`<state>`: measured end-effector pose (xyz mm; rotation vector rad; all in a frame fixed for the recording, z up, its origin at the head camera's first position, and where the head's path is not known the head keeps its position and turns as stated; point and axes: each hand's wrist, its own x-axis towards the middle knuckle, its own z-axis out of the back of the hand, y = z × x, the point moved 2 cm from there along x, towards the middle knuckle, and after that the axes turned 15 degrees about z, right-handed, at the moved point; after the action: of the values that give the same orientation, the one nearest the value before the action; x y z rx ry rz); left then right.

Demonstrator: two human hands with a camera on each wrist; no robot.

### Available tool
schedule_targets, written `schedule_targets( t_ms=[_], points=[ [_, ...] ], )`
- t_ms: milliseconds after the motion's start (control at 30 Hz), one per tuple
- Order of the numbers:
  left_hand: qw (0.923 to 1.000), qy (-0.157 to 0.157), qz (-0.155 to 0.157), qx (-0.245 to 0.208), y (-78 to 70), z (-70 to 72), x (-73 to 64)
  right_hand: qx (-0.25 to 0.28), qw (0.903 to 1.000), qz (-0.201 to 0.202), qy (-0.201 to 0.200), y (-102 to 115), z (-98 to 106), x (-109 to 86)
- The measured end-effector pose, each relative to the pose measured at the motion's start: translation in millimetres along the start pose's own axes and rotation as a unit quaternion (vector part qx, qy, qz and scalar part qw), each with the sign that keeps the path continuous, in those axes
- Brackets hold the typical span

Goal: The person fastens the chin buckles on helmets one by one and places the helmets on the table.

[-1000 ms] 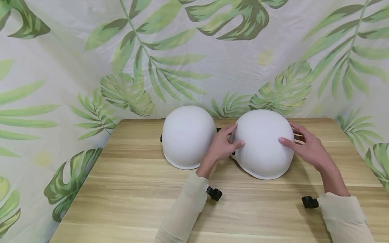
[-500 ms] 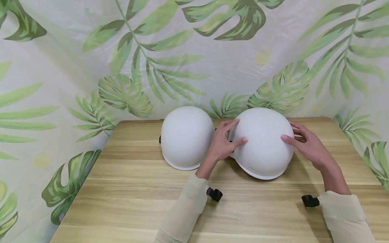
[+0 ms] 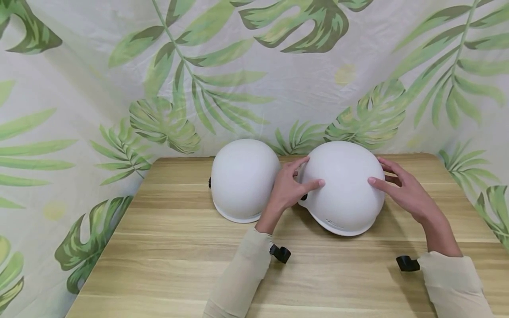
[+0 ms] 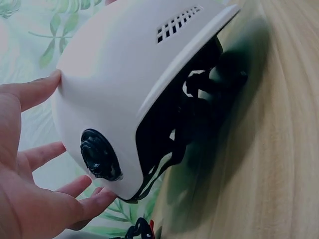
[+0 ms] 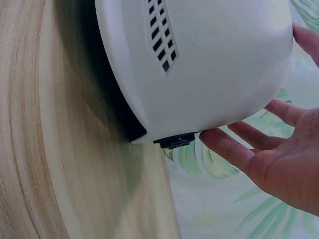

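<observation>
Two white helmets stand near the back of the wooden table. My left hand (image 3: 292,185) and right hand (image 3: 403,192) hold the right helmet (image 3: 343,190) from both sides, thumbs on the near shell and fingers round the sides. In the left wrist view this helmet (image 4: 114,74) shows a round black side knob (image 4: 99,154), a slotted vent (image 4: 179,22) and dark straps under its rim; my left fingertips touch the shell around the knob. The right wrist view has my right fingers (image 5: 227,147) on the shell beside a black side fitting (image 5: 174,141). The helmet's far side is hidden.
The left helmet (image 3: 244,181) stands close beside my left hand. Behind the table (image 3: 179,256) hangs a cloth (image 3: 302,97) with a leaf print. A black wrist camera sits at each cuff, the left one (image 3: 280,254) and the right one (image 3: 408,263).
The held helmet has shifted and turned very slightly between my hands. My left fingers and thumb have moved a little on its shell. The left helmet stays in place.
</observation>
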<state>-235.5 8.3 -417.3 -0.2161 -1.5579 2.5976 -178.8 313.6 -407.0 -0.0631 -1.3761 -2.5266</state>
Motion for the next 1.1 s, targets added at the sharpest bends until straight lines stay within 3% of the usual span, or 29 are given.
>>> schedule_targets(
  t_ms=[200,333,500,767,1100],
  points=[
    [0.9992,-0.016,-0.023,-0.028,-5.5,4.2,-0.1,-0.013,0.9994,0.017,-0.027,6,2,-2.1],
    [0.9977,-0.003,-0.024,-0.063,-7.0,6.1,-0.6,-0.023,0.9982,0.027,-0.048,10,2,-3.2],
    [0.9972,-0.003,-0.032,-0.067,-6.3,6.6,-0.6,-0.026,0.9977,0.024,-0.057,13,1,-4.0],
    [0.9917,-0.035,-0.027,-0.121,-6.4,9.9,-2.9,-0.032,0.9908,0.068,-0.113,11,-1,-4.3],
    [0.9879,-0.024,-0.075,-0.134,-14.0,12.5,-5.9,-0.044,0.9938,0.035,-0.096,13,-1,-4.7]
  ],
)
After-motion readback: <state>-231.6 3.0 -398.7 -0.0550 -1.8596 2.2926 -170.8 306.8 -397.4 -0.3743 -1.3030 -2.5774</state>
